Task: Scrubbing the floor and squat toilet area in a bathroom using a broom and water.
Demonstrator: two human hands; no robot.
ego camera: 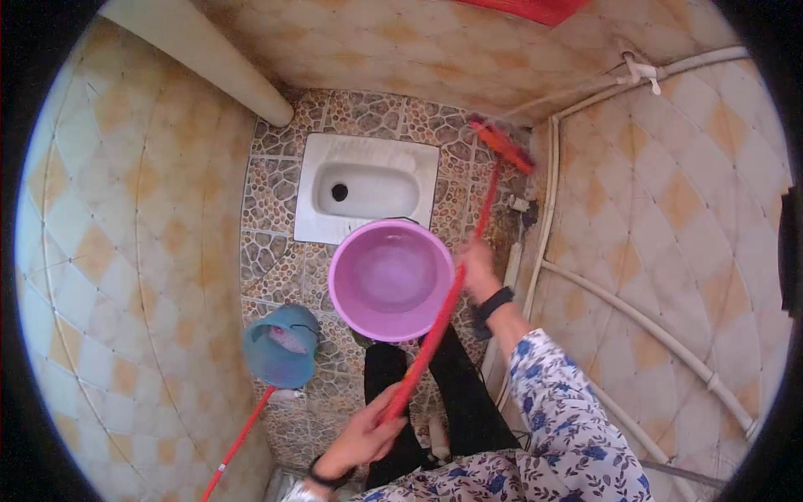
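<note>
Both hands are on the red handle [433,344] of a broom. My left hand [367,430] is closed around its near end, in front of my legs. Farther along the handle, my right hand [478,270] grips it beside the rim of a pink plastic bucket [342,251], and looks blurred. The red-orange broom head [502,144] rests on the patterned tile floor in the far right corner. Water appears to lie in the bucket, which stands before my feet and overlaps the near edge of a white squat toilet [370,148].
At the left wall stands a blue long-handled dustpan [282,364] with a red handle. A thick pipe [251,88] meets the floor at the far left. Thin pipes [652,342] run along the right wall, below a white tap [643,72]. A small pipe fitting [519,202] juts near the floor.
</note>
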